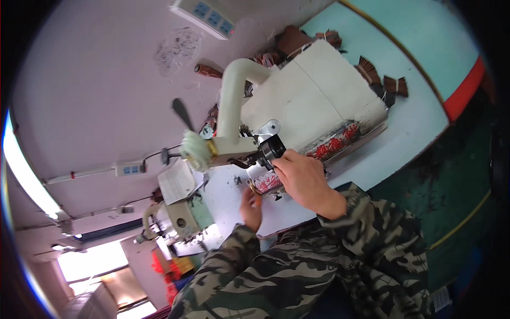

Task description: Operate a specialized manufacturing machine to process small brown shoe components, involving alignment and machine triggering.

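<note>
Cream sewing machine (297, 101) fills the white table (409, 127), tilted in view, w/ a black knob (272, 148) at its near end. R hand (303, 178) is curled, fingertips closed round that knob. L hand (251, 207), just below, pinches a small brass-coloured ring piece (254, 187) btwn thumb & fingers, near the red patterned strip (332, 142) along the machine's edge.

Sewing workshop, industrial sewing machines (297, 106) on worktables, leather pieces (382, 80), wall power strips (210, 16)
</note>
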Motion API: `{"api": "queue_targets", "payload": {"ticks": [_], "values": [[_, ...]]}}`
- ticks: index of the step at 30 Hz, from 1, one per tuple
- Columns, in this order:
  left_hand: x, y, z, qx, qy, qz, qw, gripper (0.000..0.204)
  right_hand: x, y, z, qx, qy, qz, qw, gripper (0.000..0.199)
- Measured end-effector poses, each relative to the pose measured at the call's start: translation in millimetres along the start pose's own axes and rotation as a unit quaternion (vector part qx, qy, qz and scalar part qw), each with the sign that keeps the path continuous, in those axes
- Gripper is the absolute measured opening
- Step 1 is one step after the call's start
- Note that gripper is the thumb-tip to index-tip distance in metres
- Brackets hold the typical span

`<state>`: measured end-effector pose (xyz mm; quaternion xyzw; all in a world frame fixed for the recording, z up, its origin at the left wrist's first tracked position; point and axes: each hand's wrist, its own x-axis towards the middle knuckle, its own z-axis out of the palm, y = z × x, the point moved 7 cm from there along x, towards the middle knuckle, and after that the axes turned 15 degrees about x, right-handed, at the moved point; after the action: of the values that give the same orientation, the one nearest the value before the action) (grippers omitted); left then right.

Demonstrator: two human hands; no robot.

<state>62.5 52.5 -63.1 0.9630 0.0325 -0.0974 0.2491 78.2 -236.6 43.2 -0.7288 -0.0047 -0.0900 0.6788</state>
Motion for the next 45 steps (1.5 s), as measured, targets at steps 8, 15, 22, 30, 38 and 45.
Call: {"api": "queue_targets", "payload": {"ticks": [8,15,22,30,38,45], "values": [[17.3,154.1,-40.0,-0.369,-0.256,-0.001,0.893,0.045,33.6,-0.1,30.9,-0.189,-0.071,-0.003,0.979,0.012],[26.1,133.8,-19.7,-0.412,-0.263,-0.05,0.871,0.037,47.5,5.0,40.7,-0.184,-0.163,-0.028,0.969,0.011],[20.8,149.8,-8.4,-0.532,-0.3,-0.055,0.79,0.036,42.9,-1.8,24.4,-0.209,-0.168,-0.031,0.963,0.012],[18.2,137.9,-5.8,-0.55,-0.28,-0.036,0.786,0.034,44.3,-1.4,22.5,-0.163,-0.134,-0.022,0.977,0.013],[18.0,139.5,-7.2,-0.542,-0.272,-0.031,0.795,0.034,46.7,1.3,27.6,-0.165,-0.192,-0.03,0.967,0.011],[17.9,139.8,-8.5,-0.529,-0.266,-0.032,0.805,0.033,45.8,-2.1,28.4,-0.178,-0.182,-0.045,0.966,0.01]]}}
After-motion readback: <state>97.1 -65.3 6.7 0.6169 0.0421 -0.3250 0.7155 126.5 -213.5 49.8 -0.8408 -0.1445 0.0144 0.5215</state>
